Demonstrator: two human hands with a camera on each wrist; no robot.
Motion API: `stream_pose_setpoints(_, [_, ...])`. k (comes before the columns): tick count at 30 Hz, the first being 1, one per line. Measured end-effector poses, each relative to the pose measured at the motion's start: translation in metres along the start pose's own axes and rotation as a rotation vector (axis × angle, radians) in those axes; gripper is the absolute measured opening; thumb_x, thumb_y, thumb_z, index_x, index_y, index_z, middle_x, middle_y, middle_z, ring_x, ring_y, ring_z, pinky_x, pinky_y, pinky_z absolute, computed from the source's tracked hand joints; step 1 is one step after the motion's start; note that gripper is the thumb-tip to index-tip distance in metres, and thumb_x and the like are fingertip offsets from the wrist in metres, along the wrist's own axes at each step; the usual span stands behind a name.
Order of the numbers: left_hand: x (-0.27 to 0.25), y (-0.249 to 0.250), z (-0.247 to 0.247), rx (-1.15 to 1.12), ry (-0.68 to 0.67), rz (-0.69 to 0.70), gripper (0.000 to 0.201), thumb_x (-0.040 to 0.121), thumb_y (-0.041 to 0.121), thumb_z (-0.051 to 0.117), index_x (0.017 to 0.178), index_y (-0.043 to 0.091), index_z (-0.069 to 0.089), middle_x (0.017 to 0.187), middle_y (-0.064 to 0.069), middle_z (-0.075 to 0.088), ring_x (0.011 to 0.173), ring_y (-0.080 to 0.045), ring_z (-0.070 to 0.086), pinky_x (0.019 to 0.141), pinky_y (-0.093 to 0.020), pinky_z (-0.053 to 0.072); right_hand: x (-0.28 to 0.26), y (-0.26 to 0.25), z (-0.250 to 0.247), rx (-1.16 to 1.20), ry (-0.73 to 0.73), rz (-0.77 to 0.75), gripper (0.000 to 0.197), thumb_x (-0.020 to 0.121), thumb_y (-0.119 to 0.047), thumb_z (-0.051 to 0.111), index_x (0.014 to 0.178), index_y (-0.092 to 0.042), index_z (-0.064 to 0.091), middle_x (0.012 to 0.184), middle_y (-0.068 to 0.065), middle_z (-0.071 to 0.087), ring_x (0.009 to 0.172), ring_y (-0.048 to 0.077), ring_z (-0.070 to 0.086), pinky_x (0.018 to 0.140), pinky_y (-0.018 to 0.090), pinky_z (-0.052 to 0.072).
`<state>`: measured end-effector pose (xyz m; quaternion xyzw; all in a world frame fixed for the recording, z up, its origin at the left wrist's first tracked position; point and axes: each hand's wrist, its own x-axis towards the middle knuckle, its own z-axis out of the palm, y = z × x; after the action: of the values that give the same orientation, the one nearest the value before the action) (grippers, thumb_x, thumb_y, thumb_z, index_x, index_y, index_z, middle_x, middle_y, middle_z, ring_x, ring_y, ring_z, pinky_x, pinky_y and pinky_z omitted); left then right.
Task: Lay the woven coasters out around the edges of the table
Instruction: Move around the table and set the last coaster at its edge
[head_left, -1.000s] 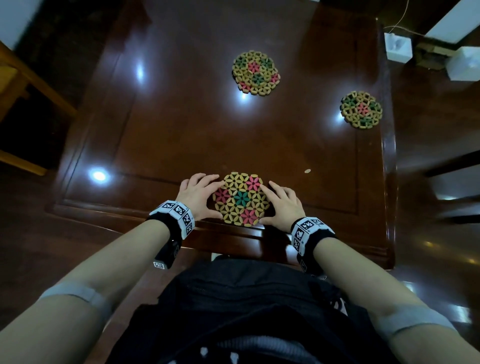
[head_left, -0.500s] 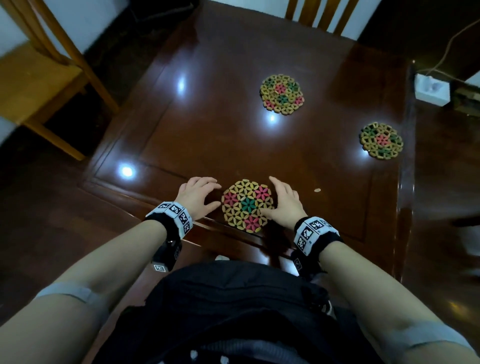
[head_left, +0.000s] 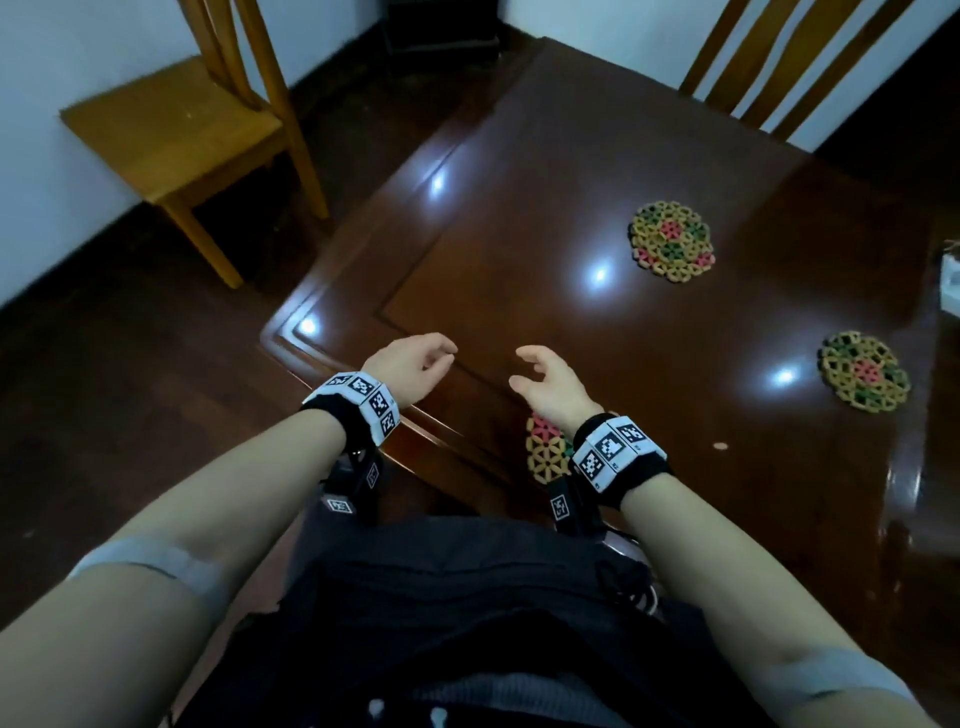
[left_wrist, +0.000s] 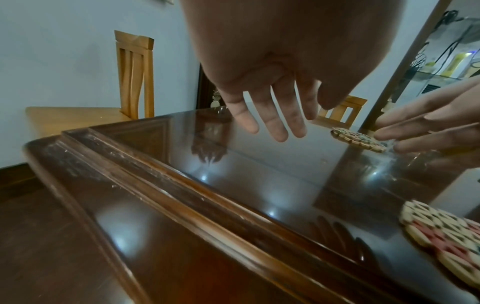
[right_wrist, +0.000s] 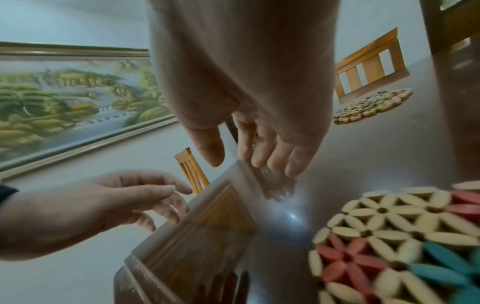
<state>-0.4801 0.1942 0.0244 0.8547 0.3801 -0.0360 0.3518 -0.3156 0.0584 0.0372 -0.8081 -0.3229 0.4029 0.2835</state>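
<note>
Three woven coasters in yellow, pink and green lie on the dark glossy table (head_left: 519, 208). The near coaster (head_left: 545, 452) sits by the front edge, half hidden under my right wrist; it fills the lower right of the right wrist view (right_wrist: 397, 236). A second coaster (head_left: 670, 241) lies towards the middle, a third coaster (head_left: 865, 371) by the right edge. My left hand (head_left: 415, 364) and right hand (head_left: 545, 379) hover above the table past the near coaster, fingers relaxed and spread, holding nothing.
A light wooden chair (head_left: 208, 130) stands on the floor left of the table. Another chair back (head_left: 810, 67) rises behind the far edge. A small coin-like speck (head_left: 719, 445) lies near the front right. A framed landscape painting (right_wrist: 64, 98) hangs on the wall.
Both hands have let go of the near coaster, lifted off it and moved forward and left over the table. The head view has swung to the left.
</note>
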Motion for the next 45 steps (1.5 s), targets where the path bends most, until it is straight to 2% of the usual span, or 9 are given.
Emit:
stream_pose_setpoints(4, [0.033,-0.032,-0.041,-0.023,-0.046,0.06,0.028,0.093,0.042,0.044,0.115,0.033,0.059,0.105,0.013,0.065,0.104,-0.012,0.061,0.092,-0.04,0.051,0.019,-0.03,0.029,-0.054,0.032,0.023,0.043,0.091,-0.018,0.056,0.133,-0.016,0.05,0.139,0.002,0.052,0.129,0.018,0.046,0.107,0.031,0.035])
stream_pose_setpoints(6, [0.05,-0.052,-0.065,-0.005,-0.097,0.118,0.029,0.093,0.042,0.044,0.116,0.033,0.059,0.113,0.011,0.066,0.105,-0.014,0.061,0.091,-0.039,0.052,0.032,-0.046,0.046,-0.053,0.07,0.074,0.042,0.092,-0.017,0.055,0.133,-0.014,0.049,0.138,0.003,0.053,0.129,0.018,0.047,0.106,0.029,0.035])
stream_pose_setpoints(10, [0.062,-0.112,-0.124,0.069,-0.197,0.238,0.029,0.095,0.038,0.043,0.118,0.03,0.059,0.112,0.007,0.065,0.101,-0.015,0.061,0.088,-0.037,0.052,0.059,-0.098,0.101,-0.002,0.177,0.167,0.039,0.092,-0.014,0.054,0.131,-0.011,0.051,0.136,0.006,0.055,0.127,0.019,0.05,0.107,0.03,0.037])
stream_pose_setpoints(16, [0.062,-0.219,-0.213,0.188,-0.226,0.215,0.029,0.094,0.038,0.043,0.117,0.03,0.059,0.115,0.006,0.065,0.104,-0.018,0.06,0.087,-0.037,0.051,0.107,-0.199,0.197,0.029,0.139,0.189,0.035,0.091,-0.015,0.055,0.125,-0.013,0.055,0.13,0.006,0.059,0.123,0.02,0.053,0.106,0.032,0.04])
stream_pose_setpoints(22, [0.089,-0.271,-0.258,0.222,-0.24,0.19,0.028,0.092,0.041,0.043,0.113,0.031,0.06,0.111,0.007,0.067,0.102,-0.017,0.062,0.086,-0.039,0.053,0.147,-0.254,0.23,-0.012,0.156,0.189,0.033,0.092,-0.017,0.053,0.124,-0.016,0.056,0.126,0.002,0.061,0.119,0.018,0.054,0.098,0.027,0.041])
stream_pose_setpoints(27, [0.137,-0.272,-0.275,0.289,-0.286,0.29,0.029,0.093,0.039,0.042,0.113,0.029,0.06,0.11,0.007,0.066,0.101,-0.016,0.061,0.08,-0.034,0.05,0.176,-0.26,0.228,-0.051,0.209,0.238,0.033,0.091,-0.018,0.052,0.123,-0.018,0.057,0.122,0.0,0.063,0.114,0.018,0.057,0.09,0.025,0.043])
stream_pose_setpoints(34, [0.233,-0.255,-0.305,0.514,-0.365,0.39,0.029,0.092,0.041,0.043,0.111,0.029,0.061,0.11,0.007,0.066,0.103,-0.018,0.06,0.08,-0.033,0.049,0.248,-0.276,0.208,0.003,0.239,0.307,0.034,0.089,-0.019,0.05,0.122,-0.02,0.058,0.12,0.002,0.064,0.111,0.02,0.059,0.095,0.032,0.048])
stream_pose_setpoints(40, [0.304,-0.219,-0.327,0.714,-0.421,0.511,0.029,0.091,0.04,0.043,0.11,0.028,0.062,0.11,0.004,0.066,0.104,-0.02,0.06,0.077,-0.032,0.047,0.285,-0.292,0.183,-0.114,0.198,0.401,0.035,0.086,-0.024,0.046,0.118,-0.026,0.059,0.12,0.0,0.064,0.104,0.022,0.062,0.09,0.039,0.052])
stream_pose_setpoints(45, [0.355,-0.18,-0.317,0.777,-0.493,0.634,0.027,0.09,0.04,0.043,0.105,0.029,0.063,0.108,0.005,0.066,0.102,-0.021,0.061,0.074,-0.03,0.044,0.288,-0.285,0.162,-0.158,0.232,0.496,0.037,0.088,-0.021,0.041,0.119,-0.025,0.061,0.121,0.003,0.064,0.105,0.026,0.062,0.089,0.04,0.052])
